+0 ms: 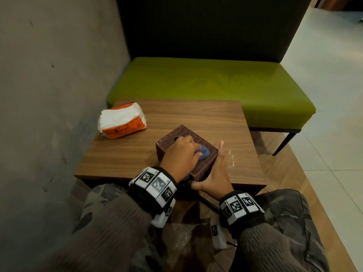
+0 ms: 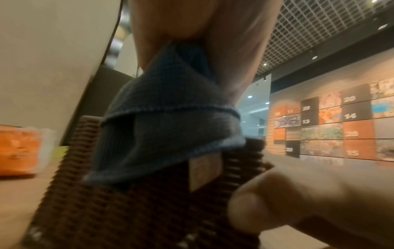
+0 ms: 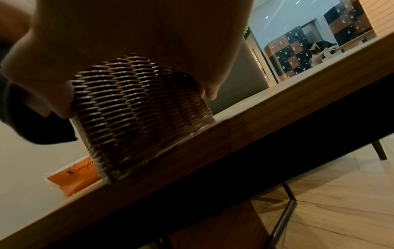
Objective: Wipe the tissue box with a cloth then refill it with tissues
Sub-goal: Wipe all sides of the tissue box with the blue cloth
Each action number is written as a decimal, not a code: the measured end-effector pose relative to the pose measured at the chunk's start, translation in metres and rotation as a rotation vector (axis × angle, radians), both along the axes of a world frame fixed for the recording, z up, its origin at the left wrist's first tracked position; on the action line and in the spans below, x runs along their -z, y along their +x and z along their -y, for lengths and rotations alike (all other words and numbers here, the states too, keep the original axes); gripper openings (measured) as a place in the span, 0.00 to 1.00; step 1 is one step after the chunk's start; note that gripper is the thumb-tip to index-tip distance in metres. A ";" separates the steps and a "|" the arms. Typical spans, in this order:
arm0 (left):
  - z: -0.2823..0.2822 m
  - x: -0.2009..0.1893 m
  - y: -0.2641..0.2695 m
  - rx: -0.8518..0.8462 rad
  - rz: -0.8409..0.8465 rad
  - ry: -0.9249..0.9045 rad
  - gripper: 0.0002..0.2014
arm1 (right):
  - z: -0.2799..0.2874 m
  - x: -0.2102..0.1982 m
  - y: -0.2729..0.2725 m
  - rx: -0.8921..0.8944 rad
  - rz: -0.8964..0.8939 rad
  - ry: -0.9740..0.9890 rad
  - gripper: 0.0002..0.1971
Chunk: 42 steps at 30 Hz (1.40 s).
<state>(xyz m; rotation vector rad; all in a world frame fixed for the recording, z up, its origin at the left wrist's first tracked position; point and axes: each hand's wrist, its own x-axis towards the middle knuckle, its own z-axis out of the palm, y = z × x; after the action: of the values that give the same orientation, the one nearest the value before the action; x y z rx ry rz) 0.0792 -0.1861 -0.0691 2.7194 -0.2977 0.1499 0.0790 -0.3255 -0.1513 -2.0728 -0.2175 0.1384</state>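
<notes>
A brown woven tissue box (image 1: 172, 143) stands near the front edge of the wooden table (image 1: 206, 116). My left hand (image 1: 184, 154) lies on the box's top and grips a bunched blue cloth (image 1: 204, 152) against it. In the left wrist view the cloth (image 2: 166, 121) hangs from my fingers over the box (image 2: 127, 202). My right hand (image 1: 213, 169) braces the box's right side with straight fingers, the thumb lying across the near face. From the right wrist the box (image 3: 136, 109) sits under the palm. An opened orange tissue pack (image 1: 121, 120) lies at the table's far left.
A grey wall (image 1: 49, 95) runs close along the table's left side. Behind the table is a green bench (image 1: 206, 85). Crumpled clear plastic (image 1: 230, 157) lies on the table right of the box. More clear plastic (image 1: 186, 242) rests on my lap below the table edge.
</notes>
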 end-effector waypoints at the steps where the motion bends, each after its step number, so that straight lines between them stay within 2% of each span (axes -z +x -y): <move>1: 0.004 -0.001 -0.001 0.097 -0.010 0.032 0.15 | 0.000 0.001 0.001 -0.002 -0.018 0.020 0.78; 3: 0.008 -0.001 -0.006 0.261 -0.028 0.042 0.16 | 0.000 0.003 0.001 0.007 -0.030 0.070 0.77; 4: 0.008 -0.001 -0.003 0.285 -0.039 0.030 0.16 | 0.000 0.005 0.002 0.013 -0.014 0.083 0.75; 6: 0.003 0.001 0.014 0.238 -0.033 0.025 0.15 | 0.000 0.005 0.002 0.014 0.026 0.087 0.69; 9: -0.003 0.004 0.043 0.028 -0.005 0.020 0.14 | -0.001 0.000 0.001 0.019 0.061 0.055 0.65; 11: 0.005 0.006 0.046 -0.025 -0.003 0.015 0.14 | 0.000 -0.001 0.001 0.020 0.060 0.050 0.65; 14: 0.017 0.007 0.026 0.161 0.045 0.021 0.14 | 0.001 -0.003 0.001 0.015 0.025 0.011 0.69; 16: 0.010 0.005 0.026 0.227 0.036 0.007 0.13 | 0.001 -0.002 0.000 0.020 0.013 0.012 0.70; 21: -0.009 0.000 0.063 -0.015 -0.002 0.028 0.13 | 0.000 -0.003 -0.001 0.030 -0.047 0.012 0.76; 22: -0.006 0.000 0.058 0.041 0.005 0.002 0.12 | 0.001 -0.002 0.000 0.037 -0.046 0.008 0.75; 25: 0.009 0.006 0.017 0.372 0.051 -0.030 0.14 | 0.001 -0.001 0.000 0.013 -0.040 -0.070 0.66; 27: 0.005 0.009 0.013 0.433 0.067 -0.022 0.14 | 0.000 0.001 0.001 -0.024 -0.019 -0.085 0.64; 29: -0.007 0.010 0.034 0.291 0.049 -0.012 0.13 | 0.000 0.002 0.002 0.022 -0.004 -0.035 0.63; 33: -0.034 0.009 0.066 -0.159 0.027 -0.036 0.14 | -0.003 -0.001 0.000 0.072 0.008 -0.053 0.63; 37: -0.022 0.013 0.062 -0.393 0.051 -0.001 0.13 | -0.005 -0.003 0.001 0.069 0.008 -0.111 0.65; 38: -0.017 0.012 0.060 -0.397 0.064 -0.025 0.12 | -0.006 -0.003 0.001 0.078 0.006 -0.121 0.66; 39: -0.011 0.012 0.055 -0.340 0.073 -0.045 0.13 | -0.006 -0.004 0.001 0.083 0.007 -0.124 0.67; 42: 0.007 0.010 0.025 0.018 0.088 -0.063 0.13 | -0.007 -0.006 0.000 0.073 0.005 -0.141 0.65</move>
<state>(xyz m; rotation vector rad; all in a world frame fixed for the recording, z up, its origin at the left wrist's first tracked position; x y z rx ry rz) 0.1046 -0.1932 -0.0792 2.6513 -0.3367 0.2703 0.0787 -0.3183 -0.1450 -2.2182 -0.1377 0.1064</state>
